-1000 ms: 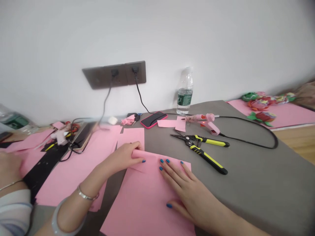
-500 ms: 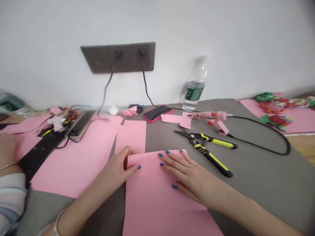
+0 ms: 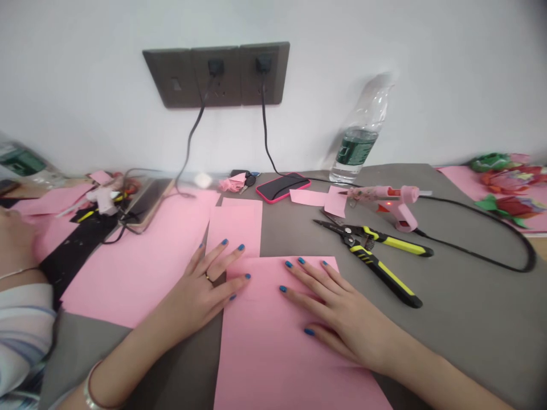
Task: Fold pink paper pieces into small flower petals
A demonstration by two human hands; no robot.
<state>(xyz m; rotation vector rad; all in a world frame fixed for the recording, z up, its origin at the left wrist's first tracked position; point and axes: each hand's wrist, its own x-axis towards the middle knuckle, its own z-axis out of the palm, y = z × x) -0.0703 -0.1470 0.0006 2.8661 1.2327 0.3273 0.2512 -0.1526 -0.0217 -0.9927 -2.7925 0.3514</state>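
The right hand (image 3: pixel 342 307) lies flat, fingers spread, on a pink paper sheet (image 3: pixel 273 341), and the left hand (image 3: pixel 194 290), wearing a ring, rests with its fingertips at that sheet's left edge. Another pink sheet (image 3: pixel 234 225) lies just beyond. Yellow-handled pliers (image 3: pixel 371 256) lie right, near a pink hot glue gun (image 3: pixel 395 205).

Gray tabletop (image 3: pixel 470 319) w/ pink paper (image 3: pixel 265 353), pliers (image 3: pixel 384 277), glue gun (image 3: pixel 395 204), phone (image 3: pixel 282 187).

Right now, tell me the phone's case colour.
The phone has a hot-pink case, clearest in the head view.
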